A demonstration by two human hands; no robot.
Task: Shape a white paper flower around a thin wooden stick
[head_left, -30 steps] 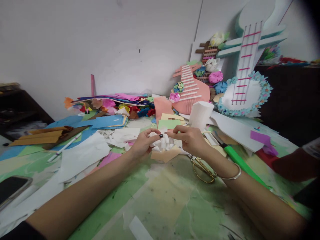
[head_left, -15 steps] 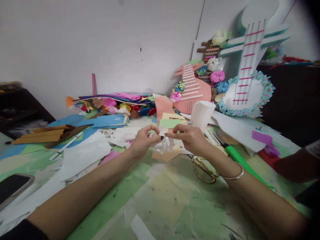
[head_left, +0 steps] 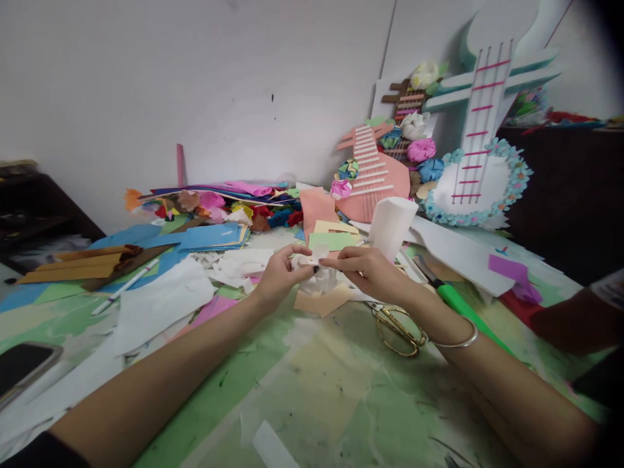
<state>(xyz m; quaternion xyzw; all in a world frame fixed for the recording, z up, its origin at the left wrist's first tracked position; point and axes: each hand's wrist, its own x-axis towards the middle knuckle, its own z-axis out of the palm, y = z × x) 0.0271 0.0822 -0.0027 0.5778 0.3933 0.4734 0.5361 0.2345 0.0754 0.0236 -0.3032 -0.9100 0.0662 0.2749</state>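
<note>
Paper [head_left: 320, 249] sits between left grip [head_left: 279, 276] and right grip [head_left: 374, 270].

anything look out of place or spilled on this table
The phone at the left edge looks a bit out of place, lying beside loose white paper. Paper scraps also lie scattered near the left hand; I see no spill.

Papercraft workshop, I'd say, standing here: stained counter [head_left: 312, 390] w/ white paper offcuts [head_left: 166, 292], gold-handled scissors [head_left: 387, 317], green-handled knife [head_left: 467, 316], stacked blue sheets [head_left: 209, 236]. Paper flowers [head_left: 212, 199] piled by the wall [head_left: 195, 84], nr. a pink mock lute [head_left: 392, 175] & bigger white-and-teal lute [head_left: 461, 182].
</note>
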